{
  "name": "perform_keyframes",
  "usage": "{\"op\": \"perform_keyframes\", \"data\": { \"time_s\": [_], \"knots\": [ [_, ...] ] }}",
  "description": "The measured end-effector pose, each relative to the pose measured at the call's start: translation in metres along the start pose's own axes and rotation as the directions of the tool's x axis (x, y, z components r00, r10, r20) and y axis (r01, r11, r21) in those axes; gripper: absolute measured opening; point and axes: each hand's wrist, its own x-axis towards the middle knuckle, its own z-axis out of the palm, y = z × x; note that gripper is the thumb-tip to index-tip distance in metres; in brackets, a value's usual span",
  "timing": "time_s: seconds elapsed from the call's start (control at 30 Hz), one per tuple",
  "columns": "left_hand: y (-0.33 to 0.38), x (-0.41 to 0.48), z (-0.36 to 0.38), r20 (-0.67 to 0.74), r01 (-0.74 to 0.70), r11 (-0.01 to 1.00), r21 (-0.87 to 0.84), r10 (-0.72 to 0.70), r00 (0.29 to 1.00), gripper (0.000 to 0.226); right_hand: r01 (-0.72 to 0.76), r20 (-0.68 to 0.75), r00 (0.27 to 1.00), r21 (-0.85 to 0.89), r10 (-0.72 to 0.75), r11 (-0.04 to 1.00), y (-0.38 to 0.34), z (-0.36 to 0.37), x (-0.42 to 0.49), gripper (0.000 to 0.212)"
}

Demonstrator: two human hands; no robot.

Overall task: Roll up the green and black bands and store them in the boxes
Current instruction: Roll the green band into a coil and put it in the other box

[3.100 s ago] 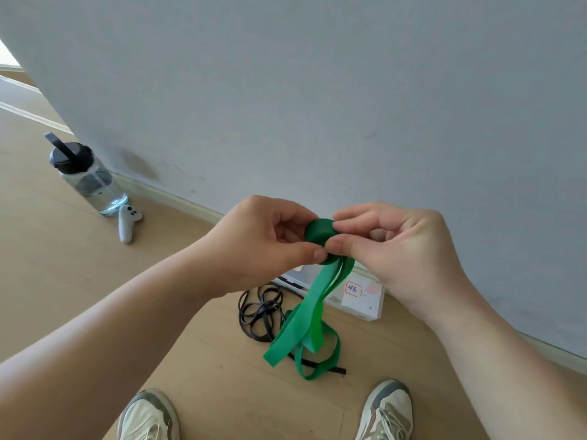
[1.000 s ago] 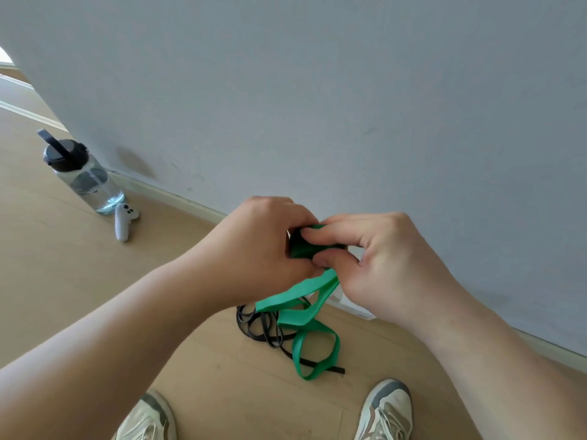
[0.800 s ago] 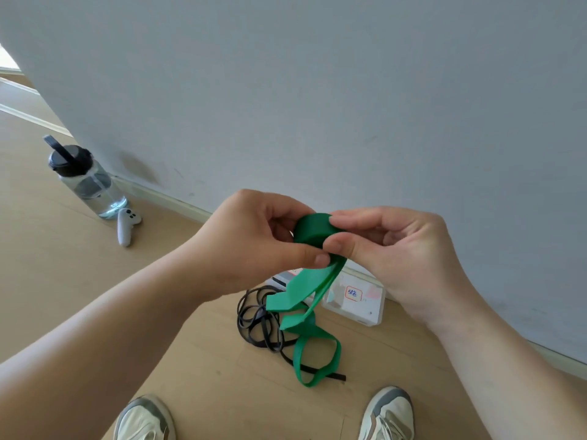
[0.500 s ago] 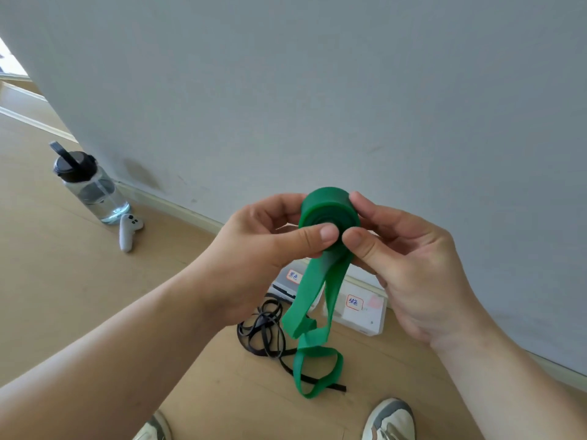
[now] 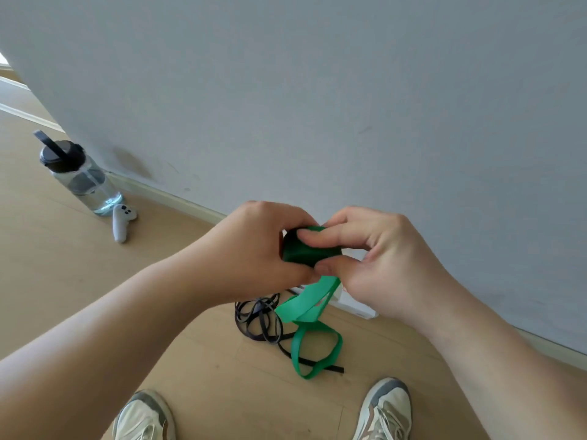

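A green band [image 5: 305, 249] is partly wound into a tight roll held in the air between both hands. My left hand [image 5: 257, 252] grips the roll from the left, and my right hand [image 5: 378, 258] pinches it from the right with thumb and fingers. The loose green tail hangs down and ends in a loop on the floor. A black band [image 5: 260, 319] lies tangled on the wooden floor beneath my hands. A white box [image 5: 355, 308] stands against the wall, mostly hidden behind my right hand.
A clear water bottle [image 5: 79, 179] with a black lid stands by the wall at the left, a white controller [image 5: 122, 222] lying beside it. My two shoes [image 5: 386, 411] are at the bottom edge. A grey wall fills the background.
Both hands have dropped lower with the roll and turned it. More of the green tail is wound up, and my right hand now covers most of the boxes.
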Motion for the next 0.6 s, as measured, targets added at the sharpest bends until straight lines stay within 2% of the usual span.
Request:
{"op": "perform_keyframes", "data": {
  "time_s": [0.07,0.2,0.33,0.47,0.6],
  "knots": [
    [-0.001,0.001,0.002,-0.012,-0.017,1.0,0.005,0.017,1.0,0.026,-0.008,-0.022,1.0,0.003,0.008,1.0,0.0,0.001,0.0,0.049],
    [-0.001,0.002,-0.007,0.006,0.055,0.965,-0.258,-0.055,0.998,0.03,-0.106,-0.14,0.977,0.349,0.164,0.931,0.001,-0.007,0.001,0.043],
    [-0.001,0.0,-0.012,0.024,0.056,0.884,-0.463,-0.051,0.998,0.036,-0.054,-0.149,0.975,0.552,0.163,0.832,0.001,-0.006,-0.002,0.032],
    [-0.002,0.001,-0.008,0.039,0.036,0.722,-0.691,-0.012,0.999,0.039,0.014,-0.167,0.976,0.685,0.138,0.728,0.001,-0.009,-0.001,0.032],
    [-0.003,0.004,0.002,0.031,0.024,0.517,-0.856,0.004,1.0,0.039,0.062,-0.184,0.979,0.664,0.083,0.745,0.002,-0.009,-0.003,0.043]
  ]
}}
